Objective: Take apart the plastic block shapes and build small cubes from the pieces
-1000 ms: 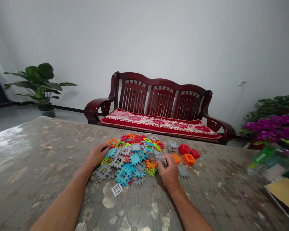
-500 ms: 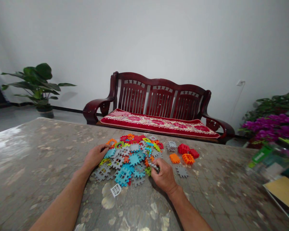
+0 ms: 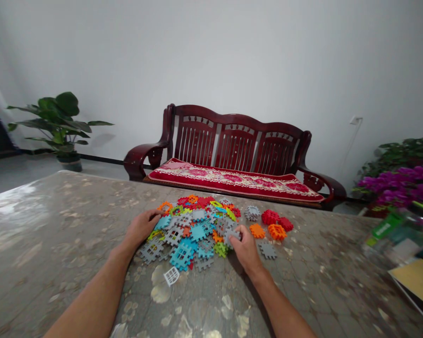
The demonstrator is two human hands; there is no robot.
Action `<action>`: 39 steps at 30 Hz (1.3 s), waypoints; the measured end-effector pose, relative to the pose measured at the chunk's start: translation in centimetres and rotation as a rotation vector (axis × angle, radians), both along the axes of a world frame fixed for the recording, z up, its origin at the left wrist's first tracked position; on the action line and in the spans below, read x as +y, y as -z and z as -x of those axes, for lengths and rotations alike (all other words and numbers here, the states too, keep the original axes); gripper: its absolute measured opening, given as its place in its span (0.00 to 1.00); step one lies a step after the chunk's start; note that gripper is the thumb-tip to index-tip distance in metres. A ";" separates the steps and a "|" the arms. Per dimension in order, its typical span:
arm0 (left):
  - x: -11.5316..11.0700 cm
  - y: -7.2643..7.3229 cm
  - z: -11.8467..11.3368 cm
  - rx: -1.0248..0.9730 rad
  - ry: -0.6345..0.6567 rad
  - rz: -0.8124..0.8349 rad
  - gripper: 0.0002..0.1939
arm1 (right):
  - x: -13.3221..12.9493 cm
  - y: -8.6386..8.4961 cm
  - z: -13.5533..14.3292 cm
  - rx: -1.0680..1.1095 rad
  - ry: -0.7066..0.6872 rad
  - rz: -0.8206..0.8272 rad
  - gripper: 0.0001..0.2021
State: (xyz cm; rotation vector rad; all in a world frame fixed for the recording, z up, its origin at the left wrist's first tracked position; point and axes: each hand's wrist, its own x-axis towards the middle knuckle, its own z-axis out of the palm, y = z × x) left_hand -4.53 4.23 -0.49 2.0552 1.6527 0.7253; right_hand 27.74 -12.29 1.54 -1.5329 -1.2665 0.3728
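Observation:
A heap of notched plastic building tiles [image 3: 182,254] in blue, grey, red, orange and green lies on the table. My right hand [image 3: 245,246] pinches a grey square tile [image 3: 230,237] at the heap's right edge, its flat face turned up towards me. At the left edge my left hand [image 3: 143,230] rests with fingers reaching onto the heap, beside a light blue tile [image 3: 162,222]; its fingertips are partly hidden. A white lattice window piece [image 3: 171,276] lies in front of the heap.
Right of the heap sit a grey tile stack [image 3: 252,213], red tiles [image 3: 270,217], orange tiles [image 3: 277,232] and a single grey tile [image 3: 267,250]. Clear containers [image 3: 387,234] and a yellowish pad [image 3: 414,277] stand at the table's right. Behind is a wooden bench [image 3: 234,141].
My right hand has lifted slightly and turned the grey tile from edge-on to face up. My left hand stays at the heap. The view has shifted a little.

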 end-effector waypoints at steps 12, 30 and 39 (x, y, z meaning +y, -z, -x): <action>0.0 0.2 0.0 -0.016 0.004 0.000 0.21 | 0.6 0.4 0.2 0.005 0.117 0.041 0.12; -2.4 -2.6 -2.3 -0.300 -0.066 -0.267 0.24 | 0.9 -0.1 0.5 0.146 0.107 -0.038 0.13; -6.6 -6.4 -7.4 -0.365 0.322 -0.221 0.17 | 1.0 0.0 2.3 0.195 -0.002 -0.043 0.11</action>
